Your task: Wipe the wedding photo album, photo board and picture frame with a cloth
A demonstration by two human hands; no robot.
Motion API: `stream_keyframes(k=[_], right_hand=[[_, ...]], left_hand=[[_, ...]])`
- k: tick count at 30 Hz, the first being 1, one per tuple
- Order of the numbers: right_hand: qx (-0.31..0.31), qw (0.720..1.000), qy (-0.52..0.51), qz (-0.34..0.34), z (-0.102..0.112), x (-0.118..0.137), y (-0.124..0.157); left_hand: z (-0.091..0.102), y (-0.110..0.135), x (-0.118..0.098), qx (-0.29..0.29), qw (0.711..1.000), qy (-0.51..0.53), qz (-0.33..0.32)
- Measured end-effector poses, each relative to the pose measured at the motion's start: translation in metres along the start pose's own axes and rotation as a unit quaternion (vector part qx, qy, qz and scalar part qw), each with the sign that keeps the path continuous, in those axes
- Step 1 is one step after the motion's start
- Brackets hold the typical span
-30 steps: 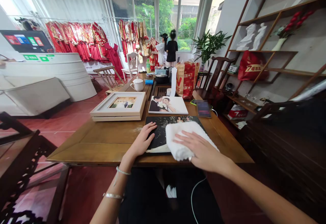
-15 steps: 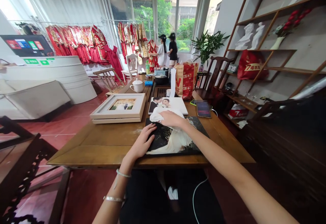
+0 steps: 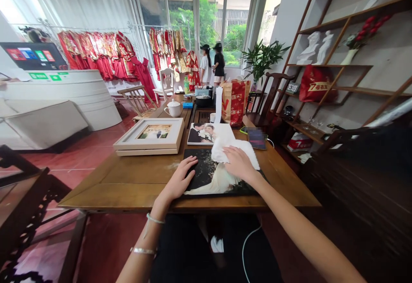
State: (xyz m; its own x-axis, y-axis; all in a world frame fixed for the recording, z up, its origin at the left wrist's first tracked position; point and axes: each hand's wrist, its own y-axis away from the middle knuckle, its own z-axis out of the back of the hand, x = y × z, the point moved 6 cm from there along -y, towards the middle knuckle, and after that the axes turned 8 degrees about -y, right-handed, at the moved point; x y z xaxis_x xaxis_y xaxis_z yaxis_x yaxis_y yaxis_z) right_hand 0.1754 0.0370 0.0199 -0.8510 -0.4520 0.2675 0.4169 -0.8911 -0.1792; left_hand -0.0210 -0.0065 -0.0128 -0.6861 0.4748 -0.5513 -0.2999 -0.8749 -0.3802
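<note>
A dark photo panel (image 3: 199,175) showing a pale flowing dress lies flat at the table's near edge. My left hand (image 3: 180,178) rests on its left side, fingers stretched out and empty. On the panel's upper right, my right hand (image 3: 240,162) holds a white cloth (image 3: 247,150) under its fingers, pressed to the surface. The cloth covers that corner of the panel. Just behind lies a white-edged wedding photo (image 3: 201,133) of a couple, partly overlapped by the cloth. To the left, pale picture frames (image 3: 175,135) are stacked, the top one holding a small photo.
A phone (image 3: 256,139) with a white cable lies to the right. Farther back stand a red and tan paper bag (image 3: 236,102), a white lidded teapot (image 3: 174,109) and a blue box (image 3: 187,105). Two people stand by the red garments (image 3: 96,53) near the window.
My right hand has slid the white cloth rightward across the panel, uncovering its upper left and more of the couple's photo. My left hand has stayed in place.
</note>
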Motion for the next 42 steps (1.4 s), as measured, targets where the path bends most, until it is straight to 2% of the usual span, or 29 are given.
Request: stream_keyframes(k=[3,7,9,13,17,21,24,26,31,34,39,42], right_hand=[[-0.026,0.999,0.006,-0.043,0.0,-0.017,0.017],[-0.035,0.999,0.004,-0.04,-0.004,-0.002,0.021],[-0.023,1.0,-0.005,-0.007,-0.007,0.016,0.02],[0.028,0.993,-0.046,0.108,-0.011,0.054,0.03],[0.07,0.981,-0.088,0.161,-0.005,0.068,0.06],[0.117,0.967,-0.137,0.18,0.009,0.058,0.097],[0.122,0.967,-0.15,0.167,0.019,0.035,0.115],[0.11,0.973,-0.142,0.143,0.023,0.015,0.117],[0.032,0.994,-0.091,0.041,0.021,-0.039,0.088],[0.012,0.999,-0.047,-0.007,0.016,-0.052,0.056],[0.046,0.999,-0.009,-0.002,0.004,-0.029,0.005],[0.055,0.998,-0.016,0.023,-0.002,-0.006,-0.004]], left_hand=[[0.001,0.0,-0.002,-0.005,1.0,-0.001,0.002],[-0.001,-0.002,-0.003,-0.004,1.0,-0.001,0.001],[-0.002,-0.003,-0.003,0.0,1.0,0.0,0.002],[-0.004,-0.004,-0.001,0.008,1.0,0.004,0.015],[-0.004,-0.003,0.0,0.006,1.0,0.009,0.024],[-0.003,-0.002,-0.005,0.005,1.0,0.006,0.015],[-0.001,-0.001,-0.008,0.006,1.0,0.004,0.009],[-0.001,-0.001,-0.008,0.008,1.0,0.002,0.007],[-0.001,0.0,-0.004,0.016,1.0,-0.006,0.01],[-0.002,0.0,-0.003,0.02,1.0,-0.007,0.009],[-0.003,0.0,-0.003,0.015,1.0,-0.003,0.008],[-0.004,-0.001,-0.003,0.021,1.0,0.0,0.008]])
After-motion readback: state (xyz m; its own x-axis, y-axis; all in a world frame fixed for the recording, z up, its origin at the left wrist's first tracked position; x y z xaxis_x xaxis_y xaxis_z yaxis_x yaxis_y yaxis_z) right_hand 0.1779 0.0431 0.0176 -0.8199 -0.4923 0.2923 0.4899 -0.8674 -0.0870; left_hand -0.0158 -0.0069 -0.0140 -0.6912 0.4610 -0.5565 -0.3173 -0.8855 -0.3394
